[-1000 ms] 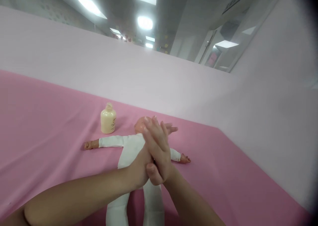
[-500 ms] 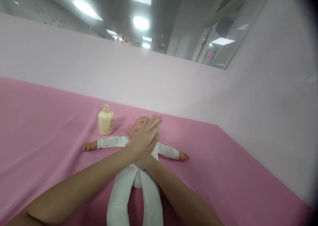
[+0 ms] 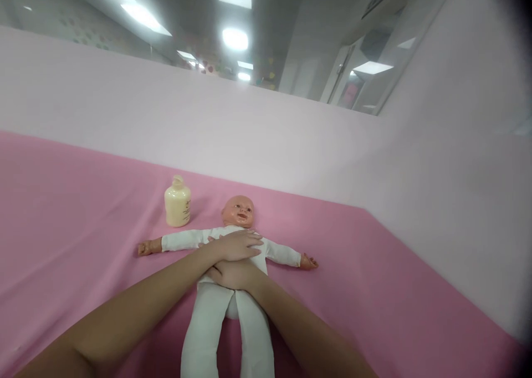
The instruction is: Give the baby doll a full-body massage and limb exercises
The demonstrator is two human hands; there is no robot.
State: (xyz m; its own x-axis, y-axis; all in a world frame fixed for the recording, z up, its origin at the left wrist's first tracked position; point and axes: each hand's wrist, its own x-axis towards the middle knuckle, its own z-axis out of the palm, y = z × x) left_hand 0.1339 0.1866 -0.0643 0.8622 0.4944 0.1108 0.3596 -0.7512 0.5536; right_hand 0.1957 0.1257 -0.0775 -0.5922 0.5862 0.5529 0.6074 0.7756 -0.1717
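Observation:
A baby doll (image 3: 208, 314) with a bald plastic head and a white cloth body lies on its back, arms stretched out to both sides. My left hand (image 3: 240, 246) rests flat on its chest, fingers apart and pointing right. Just below it, my right hand (image 3: 233, 274) lies on the doll's belly, pointing up and left. The wrists cross, and the left hand partly covers the right one's fingers. Some right fingertips show past the left wrist. Neither hand grips anything.
A pale yellow pump bottle (image 3: 177, 203) stands left of the doll's head. Beneath everything is a pink sheet (image 3: 353, 289) with soft folds at left. A white wall (image 3: 249, 139) rises behind, with a mirror or window (image 3: 274, 29) above it reflecting or showing ceiling lights.
My hands were raised together over the doll's face and chest, blurred by motion. They have come down and spread onto its torso, uncovering the face.

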